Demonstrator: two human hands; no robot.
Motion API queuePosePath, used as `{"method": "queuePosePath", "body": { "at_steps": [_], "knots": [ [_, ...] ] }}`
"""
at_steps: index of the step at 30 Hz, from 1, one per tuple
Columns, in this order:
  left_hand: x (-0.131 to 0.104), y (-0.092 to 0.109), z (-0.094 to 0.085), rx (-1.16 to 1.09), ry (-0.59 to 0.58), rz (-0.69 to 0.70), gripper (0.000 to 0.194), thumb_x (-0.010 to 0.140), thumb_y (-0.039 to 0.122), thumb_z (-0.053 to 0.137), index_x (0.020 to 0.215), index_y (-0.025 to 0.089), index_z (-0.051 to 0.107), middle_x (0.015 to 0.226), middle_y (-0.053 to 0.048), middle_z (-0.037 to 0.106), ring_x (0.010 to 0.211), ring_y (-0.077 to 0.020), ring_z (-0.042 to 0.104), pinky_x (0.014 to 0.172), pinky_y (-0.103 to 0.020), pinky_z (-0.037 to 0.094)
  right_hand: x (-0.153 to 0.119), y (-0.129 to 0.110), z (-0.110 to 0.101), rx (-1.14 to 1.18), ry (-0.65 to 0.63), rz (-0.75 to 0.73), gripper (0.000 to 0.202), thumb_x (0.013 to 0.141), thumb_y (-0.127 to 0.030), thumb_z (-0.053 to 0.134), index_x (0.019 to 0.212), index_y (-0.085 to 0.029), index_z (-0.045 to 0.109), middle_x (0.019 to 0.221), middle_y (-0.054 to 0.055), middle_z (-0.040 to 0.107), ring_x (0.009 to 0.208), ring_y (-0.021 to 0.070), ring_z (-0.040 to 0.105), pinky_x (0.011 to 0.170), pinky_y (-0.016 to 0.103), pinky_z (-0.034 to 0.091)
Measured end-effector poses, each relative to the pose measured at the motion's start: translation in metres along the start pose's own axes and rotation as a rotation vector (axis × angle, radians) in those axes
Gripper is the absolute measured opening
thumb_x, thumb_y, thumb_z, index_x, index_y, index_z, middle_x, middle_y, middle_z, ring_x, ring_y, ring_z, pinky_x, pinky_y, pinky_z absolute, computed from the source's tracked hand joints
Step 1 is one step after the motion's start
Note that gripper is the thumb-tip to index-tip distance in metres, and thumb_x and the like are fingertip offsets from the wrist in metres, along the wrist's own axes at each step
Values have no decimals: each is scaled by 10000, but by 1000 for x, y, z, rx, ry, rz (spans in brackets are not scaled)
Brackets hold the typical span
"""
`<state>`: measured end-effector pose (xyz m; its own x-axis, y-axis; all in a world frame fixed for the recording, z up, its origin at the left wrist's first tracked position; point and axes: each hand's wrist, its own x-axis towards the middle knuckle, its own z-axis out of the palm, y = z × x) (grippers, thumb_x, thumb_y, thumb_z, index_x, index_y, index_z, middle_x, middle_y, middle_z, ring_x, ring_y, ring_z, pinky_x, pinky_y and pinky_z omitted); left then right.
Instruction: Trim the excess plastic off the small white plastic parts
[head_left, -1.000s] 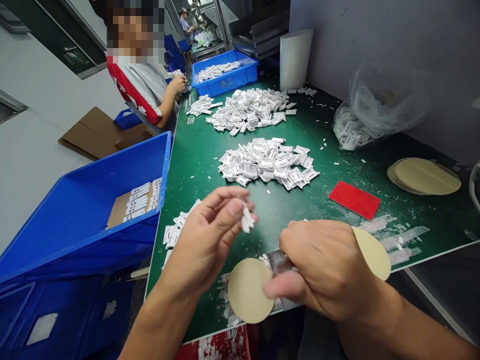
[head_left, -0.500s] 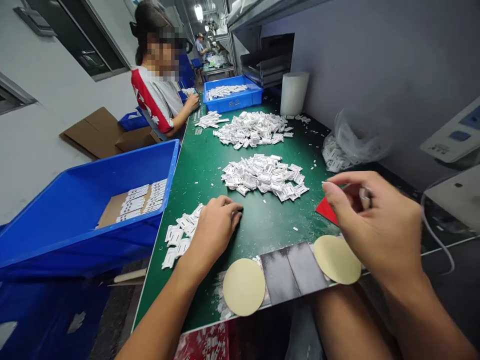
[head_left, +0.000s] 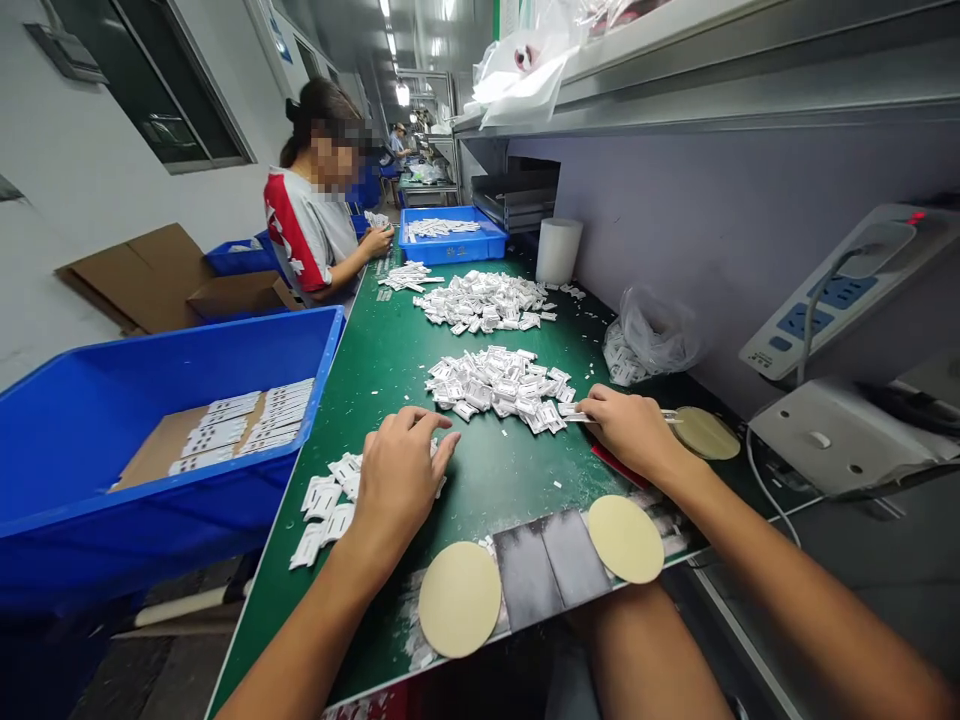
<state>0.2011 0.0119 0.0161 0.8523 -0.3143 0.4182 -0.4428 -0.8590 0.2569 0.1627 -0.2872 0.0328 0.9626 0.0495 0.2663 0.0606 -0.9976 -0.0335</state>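
Observation:
My right hand [head_left: 626, 425] is closed round a thin pale tool [head_left: 577, 416], whose tip points left at the right edge of the near pile of white plastic parts [head_left: 499, 382]. Above the green table, my left hand [head_left: 405, 465] has its thumb and fingers apart and nothing between them. Beside and partly behind it lie several white parts [head_left: 322, 497] near the table's left edge. Along the front edge are a round yellow disc [head_left: 460, 600], dark grey sheets [head_left: 553, 568] and a second yellow disc [head_left: 625, 539]. Some red material [head_left: 619, 467] shows under my right forearm.
A blue crate [head_left: 172, 342] stands left of the table [head_left: 480, 490]. Farther back are another white pile [head_left: 487, 302], a blue tray [head_left: 454, 246] and a seated person [head_left: 319, 215]. A plastic bag [head_left: 652, 335] and a power strip [head_left: 847, 290] are at the right.
My right hand has moved forward and down to the table and now holds the thin tool. The fingers of my left hand have spread. The view has tilted up and shifted right.

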Motion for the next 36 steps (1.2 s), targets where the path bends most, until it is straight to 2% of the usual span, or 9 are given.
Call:
{"method": "queuePosePath", "body": {
  "at_steps": [4, 10, 13, 16, 21, 27, 31, 34, 36],
  "knots": [
    [-2, 12, -8, -360, 20, 39, 277, 916, 404, 535, 1093, 231, 659, 1117, -76, 682, 972, -240, 615, 852, -373, 447, -16, -11, -16, 171, 122, 43, 223, 936, -292, 496, 924, -164, 678, 946, 87, 655, 806, 199, 595, 645, 300, 345],
    [-10, 34, -19, -1264, -284, -78, 453, 816, 352, 703, 1246, 243, 615, 1242, -97, 673, 1059, -237, 652, 901, -347, 499, -29, -88, -32, 628, 95, -48, 199, 906, -356, 586, 823, -193, 663, 746, -28, 667, 627, 101, 564, 563, 210, 409],
    [-9, 34, -21, -1457, -224, -112, 352, 810, 293, 720, 1148, 207, 668, 1152, -89, 713, 1053, -225, 655, 934, -323, 490, -25, -118, -31, 990, 85, -60, 206, 907, -356, 589, 846, -180, 677, 748, -21, 674, 671, 114, 585, 599, 220, 436],
    [-7, 30, -22, -1500, -177, -186, 330, 852, 303, 672, 1165, 195, 670, 1102, -91, 719, 960, -205, 668, 857, -310, 518, -25, -127, -28, 1212, 75, -112, 209, 939, -326, 552, 912, -184, 703, 833, 5, 705, 781, 142, 631, 698, 254, 481],
    [-9, 32, -28, -1484, -399, -145, 310, 912, 360, 570, 1134, 192, 707, 1048, -97, 709, 822, -180, 632, 766, -309, 512, -37, -119, -21, 963, 461, -131, 235, 880, -131, 607, 1078, -224, 691, 932, 20, 679, 789, 130, 608, 722, 265, 483],
    [-10, 36, -37, -1197, -510, 43, 301, 955, 335, 489, 1043, 194, 740, 839, -52, 661, 754, -167, 558, 733, -285, 451, -41, -111, -13, 860, 447, -254, 388, 834, 7, 539, 1138, -192, 674, 943, 37, 636, 818, 131, 602, 687, 272, 485],
    [-10, 34, -37, -1110, -521, 73, 279, 957, 315, 494, 1029, 217, 745, 759, -28, 633, 732, -158, 563, 722, -279, 445, -42, -115, -9, 974, 454, -270, 344, 863, 4, 510, 1103, -184, 668, 920, 26, 642, 828, 123, 610, 703, 270, 499],
    [-12, 32, -34, -1089, -531, 63, 277, 944, 317, 523, 1107, 222, 726, 790, -37, 672, 732, -159, 594, 719, -278, 476, -41, -112, -8, 1025, 509, -124, 193, 910, -99, 555, 994, -211, 688, 906, 14, 666, 852, 135, 611, 772, 290, 505],
    [-12, 31, -30, -1133, -497, 13, 290, 933, 331, 542, 1143, 217, 707, 874, -59, 705, 755, -170, 635, 727, -287, 514, -40, -105, -9, 1102, 542, 82, 109, 923, -221, 591, 950, -224, 697, 863, 9, 658, 731, 125, 592, 673, 275, 500]
  ]
}}
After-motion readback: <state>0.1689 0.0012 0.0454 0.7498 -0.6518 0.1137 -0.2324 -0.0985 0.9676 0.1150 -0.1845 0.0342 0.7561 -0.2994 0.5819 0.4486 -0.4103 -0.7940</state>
